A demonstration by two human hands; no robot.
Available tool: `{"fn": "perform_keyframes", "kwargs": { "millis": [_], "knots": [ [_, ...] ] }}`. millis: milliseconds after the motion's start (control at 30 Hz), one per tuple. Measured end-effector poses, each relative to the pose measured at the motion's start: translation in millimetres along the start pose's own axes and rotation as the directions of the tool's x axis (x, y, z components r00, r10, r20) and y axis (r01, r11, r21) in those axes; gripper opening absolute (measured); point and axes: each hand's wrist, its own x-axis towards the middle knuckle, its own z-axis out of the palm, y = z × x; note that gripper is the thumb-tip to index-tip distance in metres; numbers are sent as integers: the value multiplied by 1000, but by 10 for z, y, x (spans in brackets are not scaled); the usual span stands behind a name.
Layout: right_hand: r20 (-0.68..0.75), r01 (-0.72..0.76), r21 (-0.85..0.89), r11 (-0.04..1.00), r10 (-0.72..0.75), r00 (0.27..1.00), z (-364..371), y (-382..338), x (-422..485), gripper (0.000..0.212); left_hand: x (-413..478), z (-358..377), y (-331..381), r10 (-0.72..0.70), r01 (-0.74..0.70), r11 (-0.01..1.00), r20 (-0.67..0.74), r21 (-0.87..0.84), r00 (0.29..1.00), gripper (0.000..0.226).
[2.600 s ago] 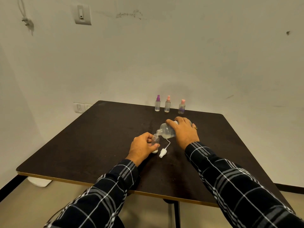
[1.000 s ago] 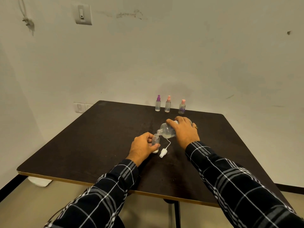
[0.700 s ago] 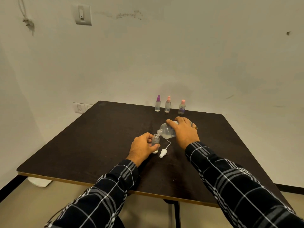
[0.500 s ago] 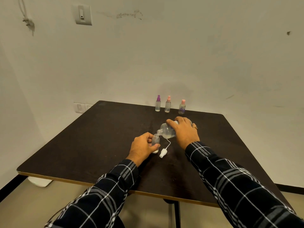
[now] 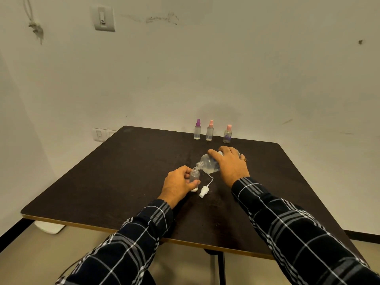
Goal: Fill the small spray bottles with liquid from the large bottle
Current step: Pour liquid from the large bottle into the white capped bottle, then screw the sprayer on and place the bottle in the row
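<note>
Hardly anything has shifted since the earlier frames: both hands keep the same pouring pose and the bottles sit where they were.

From my remote seat, I see the left grip (image 5: 177, 182) grasping the open small spray bottle (image 5: 194, 176), fingers and thumb curled round its clear body, holding it upright on the dark worktop (image 5: 123, 182) near the middle. I see the right grip (image 5: 230, 165) wrapped over the top of the large bottle (image 5: 208, 166), which is tipped on its side with its open neck pointing left and down, just above the small bottle's mouth. I cannot tell whether the 2 necks touch, and any stream is too fine for me to make out. A ring (image 5: 244, 159) shows on the right grip.

A white spray cap (image 5: 203, 191) with its thin tube curling away lies flat on the worktop just right of the held bottle, between the 2 wrists.

At the far edge 3 capped bottles stand upright in a row, well apart from the hands: a purple-capped bottle (image 5: 197, 130), a pink-capped bottle (image 5: 209, 131) just beside it, and a patterned pink-capped bottle (image 5: 227, 135) a little further right.

Dark plaid sleeves (image 5: 287, 227) cover both forearms. On the wall I see a light switch (image 5: 103, 18) up high and a socket (image 5: 99, 135) by the worktop's far left corner.
</note>
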Motion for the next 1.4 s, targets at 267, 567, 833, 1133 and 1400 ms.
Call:
{"fn": "perform_keyframes", "kwargs": {
  "millis": [267, 567, 833, 1133, 1400],
  "knots": [
    [-1, -11, 48, 999, 11, 1000, 30, 12, -29, 64, 0, 14, -6, -9, 9, 1000, 9, -2, 1000, 29],
    [33, -40, 126, 991, 37, 999, 54, 15, -40, 63, -29, -3, 10, -5, 5, 1000, -3, -12, 1000, 30],
    [100, -262, 644, 719, 261, 960, 146, 98, 9, 80, -21, -7, 24, -4, 4, 1000, -2, 7, 1000, 31],
    [186, -382, 826, 414, 440, 879, 311, 295, -80, 71, -12, -9, 5, 3, -3, 1000, 14, 2, 1000, 32],
    [262, -468, 795, 387, 478, 839, 386, 329, -105, 96, -26, -7, 24, -6, 6, 1000, 10, -4, 1000, 30]
  ]
}}
